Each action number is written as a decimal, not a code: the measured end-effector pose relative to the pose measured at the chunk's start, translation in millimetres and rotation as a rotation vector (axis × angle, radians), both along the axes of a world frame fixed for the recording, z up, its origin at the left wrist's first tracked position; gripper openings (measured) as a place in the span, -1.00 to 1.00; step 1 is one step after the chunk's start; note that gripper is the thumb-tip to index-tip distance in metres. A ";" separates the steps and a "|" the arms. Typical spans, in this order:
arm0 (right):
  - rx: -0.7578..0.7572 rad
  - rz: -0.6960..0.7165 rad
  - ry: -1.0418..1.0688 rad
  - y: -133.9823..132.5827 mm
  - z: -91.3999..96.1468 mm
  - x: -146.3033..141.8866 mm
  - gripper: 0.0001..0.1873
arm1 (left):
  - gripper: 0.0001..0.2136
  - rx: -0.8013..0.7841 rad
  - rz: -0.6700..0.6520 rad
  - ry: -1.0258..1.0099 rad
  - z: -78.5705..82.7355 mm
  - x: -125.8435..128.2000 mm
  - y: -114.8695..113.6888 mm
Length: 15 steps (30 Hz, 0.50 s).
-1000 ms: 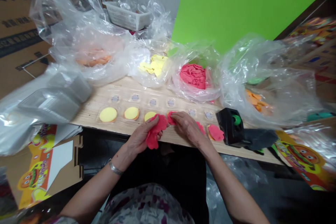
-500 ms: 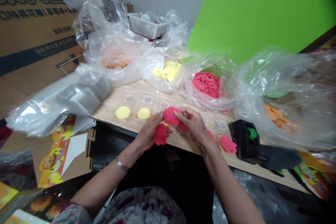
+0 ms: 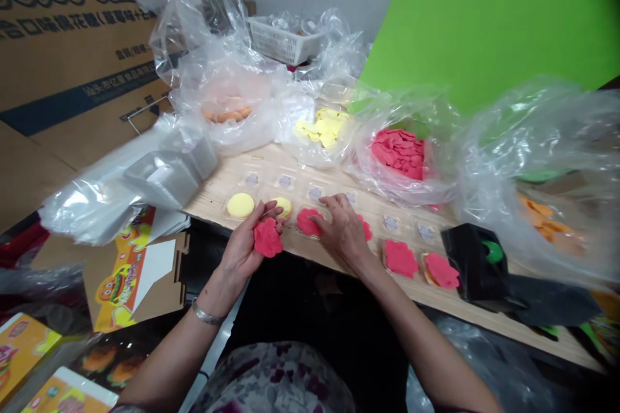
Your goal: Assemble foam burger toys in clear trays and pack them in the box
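Note:
My left hand [image 3: 246,242] is closed on a red flower-shaped piece [image 3: 268,238] at the table's front edge. Another red scalloped piece [image 3: 309,222] lies flat in a clear plastic tray, and the thumb of my right hand [image 3: 345,229] touches its right side, fingers apart. Two round yellow pieces [image 3: 241,205] sit in tray compartments to the left; the second [image 3: 281,208] is partly behind my left fingers. Further right, red pieces [image 3: 400,259] top other compartments, one mostly hidden by my right hand. A red piece [image 3: 440,270] at the right end rests on a pale layer.
Behind the trays stand open plastic bags of orange [image 3: 227,114], yellow [image 3: 324,127] and red pieces [image 3: 400,152]. A black tape dispenser [image 3: 472,264] is at the right. Stacked clear containers [image 3: 167,174] lie left, beside a large carton [image 3: 72,71]; a white basket [image 3: 278,42] is behind.
My right hand has lowered a red piece from between the hands into the tray. My left hand has moved left and down with its red piece. The view has shifted slightly.

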State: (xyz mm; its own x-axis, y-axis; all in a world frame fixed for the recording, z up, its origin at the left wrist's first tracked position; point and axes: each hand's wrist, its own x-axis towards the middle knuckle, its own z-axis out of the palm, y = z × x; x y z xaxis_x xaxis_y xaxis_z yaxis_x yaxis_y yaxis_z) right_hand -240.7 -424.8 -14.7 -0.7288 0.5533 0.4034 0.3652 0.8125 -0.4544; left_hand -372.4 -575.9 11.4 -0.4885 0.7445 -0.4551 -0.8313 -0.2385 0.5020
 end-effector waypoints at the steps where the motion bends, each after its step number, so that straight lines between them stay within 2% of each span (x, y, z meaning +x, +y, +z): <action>1: 0.032 0.007 -0.002 -2.5 1.6 0.8 -0.76 | -0.85 0.000 0.000 -0.004 0.6 0.3 0.8; 6: -0.021 0.116 -0.063 -10.0 2.6 0.0 -0.84 | -0.88 0.024 -0.013 -0.017 0.6 1.5 3.4; 11: 0.046 0.044 -0.178 -10.2 -7.5 -7.3 -0.90 | -0.91 0.042 -0.050 -0.025 -2.7 2.4 5.7; 15: 0.028 0.075 -0.189 -8.7 -2.1 -7.4 -0.85 | -0.92 0.066 -0.025 -0.023 -5.5 2.6 9.2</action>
State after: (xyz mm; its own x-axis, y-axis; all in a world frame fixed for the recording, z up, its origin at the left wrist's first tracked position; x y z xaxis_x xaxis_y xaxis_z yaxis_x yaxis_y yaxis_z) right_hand -248.1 -433.5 -16.8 -0.8317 0.4852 0.2698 0.3800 0.8518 -0.3606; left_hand -369.8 -566.8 6.0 -0.4592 0.7850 -0.4158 -0.8485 -0.2490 0.4670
